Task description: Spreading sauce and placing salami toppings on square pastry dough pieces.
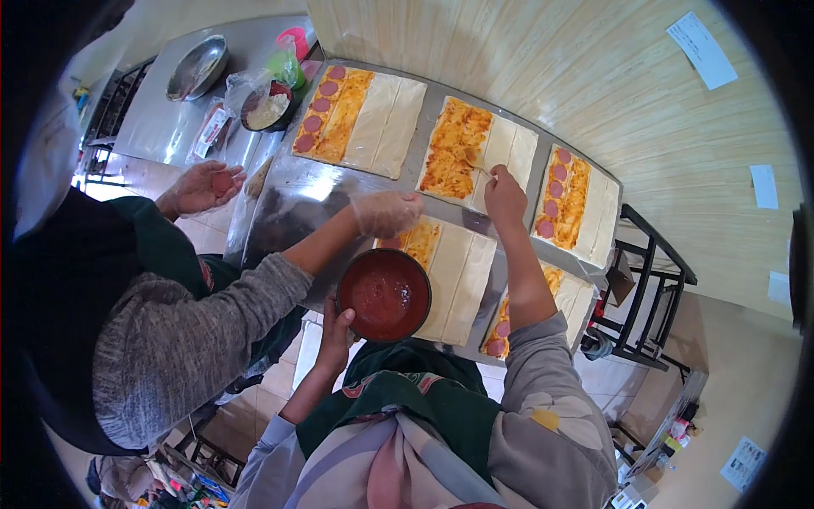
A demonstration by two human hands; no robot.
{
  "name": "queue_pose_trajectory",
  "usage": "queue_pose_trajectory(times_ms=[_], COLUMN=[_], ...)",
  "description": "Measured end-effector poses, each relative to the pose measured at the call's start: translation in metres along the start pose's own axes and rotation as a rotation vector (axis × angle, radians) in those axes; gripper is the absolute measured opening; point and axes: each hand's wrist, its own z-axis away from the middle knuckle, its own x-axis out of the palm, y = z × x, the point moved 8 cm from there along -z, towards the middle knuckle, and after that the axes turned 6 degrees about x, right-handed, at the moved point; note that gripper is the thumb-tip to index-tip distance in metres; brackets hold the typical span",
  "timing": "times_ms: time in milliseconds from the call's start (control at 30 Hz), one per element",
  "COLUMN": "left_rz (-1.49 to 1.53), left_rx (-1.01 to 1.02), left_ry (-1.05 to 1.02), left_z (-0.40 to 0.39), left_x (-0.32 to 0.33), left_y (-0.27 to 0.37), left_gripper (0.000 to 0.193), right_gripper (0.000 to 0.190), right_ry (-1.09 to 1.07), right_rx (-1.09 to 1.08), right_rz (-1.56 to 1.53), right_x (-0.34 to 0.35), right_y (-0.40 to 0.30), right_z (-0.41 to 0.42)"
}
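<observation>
My left hand point(336, 334) grips the side of a round bowl point(384, 294) with a reddish inside, held over the table's near edge. Between the fingers of my right hand point(506, 198) is a spoon point(475, 160), its head over the orange sauce point(455, 149) on the middle back dough sheet point(507, 151). That sauce spans roughly the left half of the sheet; the right half is bare, with cut lines. Pink round meat slices line the left edges of the back left sheet point(388, 124) and the back right sheet point(596, 213). The bowl partly covers a front sheet point(456, 280).
At my left, a co-worker's gloved hand point(388, 213) reaches over the table point(286, 219); their other gloved hand point(216, 188) holds a meat slice. Farther left are a metal bowl point(198, 69), a dark bowl of pale shreds point(270, 109) and a meat packet point(211, 132). A black chair point(648, 286) stands right.
</observation>
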Motion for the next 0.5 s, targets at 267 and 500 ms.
queue_pose_trajectory(times_ms=[267,500], left_rz=[0.013,0.007], left_rx=[-0.083,0.014], left_ry=[-0.016,-0.021], left_z=[0.006,0.006], left_x=[0.004,-0.002], left_y=[-0.011,-0.021], left_gripper=[0.063,0.064], right_gripper=[0.015,0.016], right_ry=[-0.016,-0.054], right_rx=[-0.001,0.027], right_rz=[-0.061,-0.026], right_x=[-0.003,-0.003], right_y=[0.013,0.018], right_z=[0.035,0.027])
